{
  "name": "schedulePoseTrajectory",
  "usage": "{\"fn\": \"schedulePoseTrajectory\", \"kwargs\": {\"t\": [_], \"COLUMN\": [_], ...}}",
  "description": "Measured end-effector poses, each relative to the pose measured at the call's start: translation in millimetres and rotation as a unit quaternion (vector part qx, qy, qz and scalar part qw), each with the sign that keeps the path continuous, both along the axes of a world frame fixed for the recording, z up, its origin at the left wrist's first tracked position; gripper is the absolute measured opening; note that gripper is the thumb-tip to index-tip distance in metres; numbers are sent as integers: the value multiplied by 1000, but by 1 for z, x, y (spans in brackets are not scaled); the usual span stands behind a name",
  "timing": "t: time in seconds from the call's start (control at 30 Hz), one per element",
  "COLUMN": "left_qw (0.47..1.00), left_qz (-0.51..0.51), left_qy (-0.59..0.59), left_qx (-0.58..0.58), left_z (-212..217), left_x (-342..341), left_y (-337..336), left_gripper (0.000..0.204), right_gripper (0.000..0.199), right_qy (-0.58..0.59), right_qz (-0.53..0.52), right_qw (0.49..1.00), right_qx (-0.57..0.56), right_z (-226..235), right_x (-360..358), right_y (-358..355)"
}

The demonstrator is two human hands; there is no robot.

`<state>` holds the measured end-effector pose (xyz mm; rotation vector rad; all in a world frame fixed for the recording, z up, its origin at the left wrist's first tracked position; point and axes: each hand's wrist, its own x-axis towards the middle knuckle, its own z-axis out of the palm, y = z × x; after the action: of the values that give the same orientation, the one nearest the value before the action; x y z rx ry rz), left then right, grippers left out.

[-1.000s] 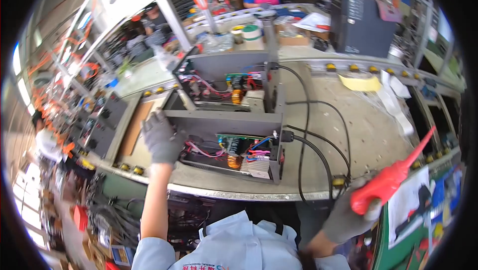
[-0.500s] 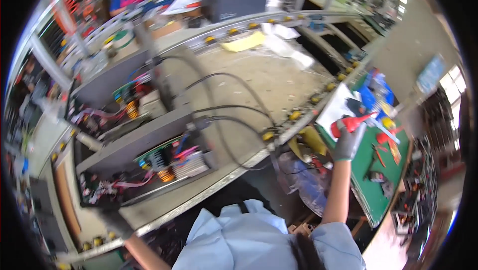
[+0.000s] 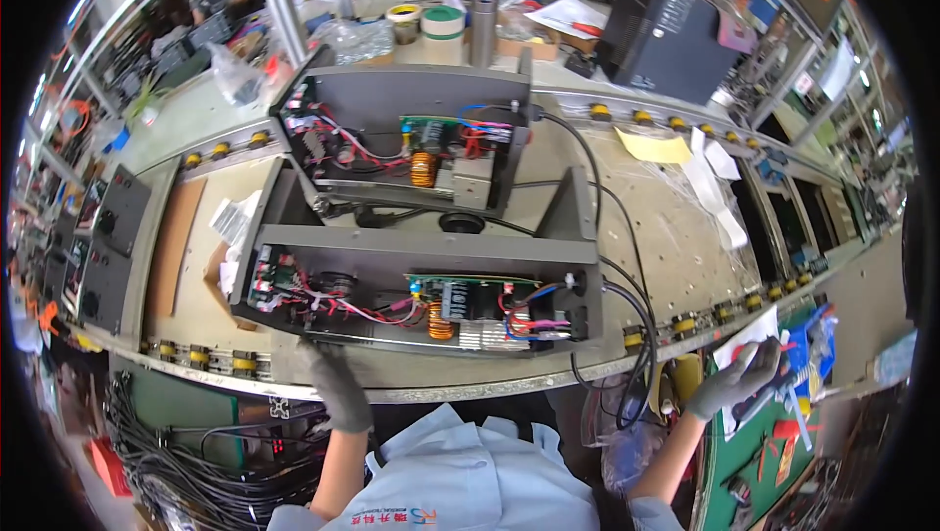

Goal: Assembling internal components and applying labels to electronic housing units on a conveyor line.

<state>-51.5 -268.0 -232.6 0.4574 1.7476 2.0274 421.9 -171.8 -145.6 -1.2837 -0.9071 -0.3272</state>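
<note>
I had the left hand [image 3: 338,392], in a grey work glove, at the front edge of the pale workbench [image 3: 387,372], with its fingertips just beside the lower left corner of the open dark-grey metal chassis [image 3: 421,245]. I could not tell if they touched it, or how wide this grip was. The chassis lay in front of a second, similar grey metal case [image 3: 392,100], and its copper-coloured wire coil [image 3: 442,321] was well apart from my fingers. The gloved right hand [image 3: 732,381], far from the chassis, was half curled above the green tabletop [image 3: 744,448]; whether it held something, I could not tell.
</note>
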Motion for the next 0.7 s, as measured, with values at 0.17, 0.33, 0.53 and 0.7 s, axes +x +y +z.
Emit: {"fn": "schedulePoseTrajectory", "kwargs": {"t": [0.17, 0.33, 0.53, 0.7], "left_qw": [994, 976, 962, 976], "left_qz": [90, 95, 4, -118], "left_qy": [-5, -83, -125, -93], "left_qx": [68, 179, 242, 157], "left_z": [-22, -11, -32, -56], "left_x": [-17, -22, -94, -185], "left_y": [24, 81, 126, 180], "left_gripper": [47, 47, 52, 58], "right_gripper": [42, 78, 71, 46], "right_qy": [-7, -57, 148, 388], "right_qz": [327, 660, 756, 681], "right_qw": [934, 644, 550, 583], "right_qx": [-145, -383, -323, -214], "right_z": [64, 35, -41, -75], "right_x": [-112, -194, -278, -270], "right_y": [151, 330, 416, 384]}}
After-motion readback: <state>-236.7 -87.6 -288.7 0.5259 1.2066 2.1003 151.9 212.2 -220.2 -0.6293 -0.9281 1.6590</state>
